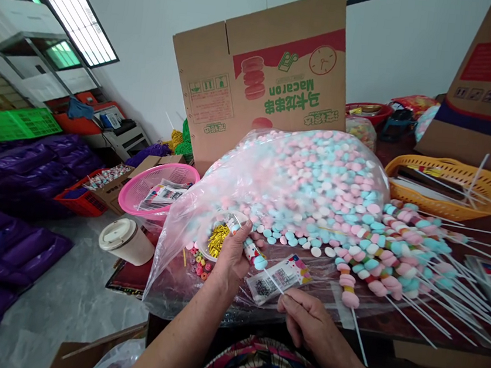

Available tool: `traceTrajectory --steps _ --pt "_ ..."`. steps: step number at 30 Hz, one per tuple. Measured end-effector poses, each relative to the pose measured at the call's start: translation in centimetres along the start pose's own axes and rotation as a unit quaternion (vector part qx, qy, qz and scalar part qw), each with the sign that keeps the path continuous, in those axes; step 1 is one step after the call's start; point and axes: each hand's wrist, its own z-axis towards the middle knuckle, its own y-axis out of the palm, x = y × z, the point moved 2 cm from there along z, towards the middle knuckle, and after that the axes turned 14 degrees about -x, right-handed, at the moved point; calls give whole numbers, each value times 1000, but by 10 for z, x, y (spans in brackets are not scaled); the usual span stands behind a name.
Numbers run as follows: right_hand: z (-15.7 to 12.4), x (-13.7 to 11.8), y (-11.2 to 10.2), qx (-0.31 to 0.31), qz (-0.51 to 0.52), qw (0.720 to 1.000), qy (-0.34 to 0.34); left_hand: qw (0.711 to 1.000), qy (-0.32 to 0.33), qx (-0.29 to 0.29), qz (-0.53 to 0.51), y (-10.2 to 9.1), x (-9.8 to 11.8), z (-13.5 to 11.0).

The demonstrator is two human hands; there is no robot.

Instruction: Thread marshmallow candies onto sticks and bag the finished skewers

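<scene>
My left hand is closed around the candy end of a marshmallow skewer of pink, blue and white pieces. My right hand pinches the thin white stick end of that skewer. Under the skewer lies a small printed packet. Just behind my hands a big clear plastic bag is heaped with loose pink, blue and white marshmallows. To the right lies a pile of finished skewers with their sticks pointing right and toward me.
A small bowl of gold twist ties sits by my left hand, with colourful ring candies beside it. An orange basket holds sticks at the right. A pink basket, a lidded cup and cardboard boxes stand around.
</scene>
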Motion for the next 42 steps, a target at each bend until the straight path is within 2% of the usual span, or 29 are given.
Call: traceTrajectory --steps 3,5,8,12,15,19,21,23,26,29,32,36,39,42 --pt "1 2 -2 24 -25 999 -2 997 11 71 -19 -1 10 4" --pt "1 2 -3 29 -38 999 -5 994 -8 96 -44 -3 13 5" --pt "0 2 -2 25 -49 998 -4 994 -34 85 -61 -2 10 3" --pt "4 3 1 16 -67 998 -1 995 -38 70 -65 2 2 -2" --pt "7 4 2 65 -157 985 -33 994 -47 70 -73 5 -7 -5" --pt "9 2 1 150 -278 945 -85 994 -48 64 -73 5 -27 -11" --pt "9 2 -1 145 -253 954 -75 994 -65 54 -68 3 -37 -15" --pt "9 4 -3 107 -164 980 -44 994 -92 19 -60 1 -41 -18" --pt "9 9 -4 47 16 999 -4 993 -90 -35 -66 -1 -32 -16" --pt "8 8 0 20 93 995 4 994 -50 -38 -92 1 -17 -10" --pt "8 2 5 21 48 999 0 994 -31 -38 -97 11 -20 -9" --pt "11 -4 8 71 -42 996 -30 994 -44 -54 -82 22 -49 -21" --pt "14 0 5 114 -93 988 -38 992 -89 -46 -72 20 -69 -32" --pt "15 4 -3 160 -125 978 -44 991 -120 -54 -32 12 -74 -40"
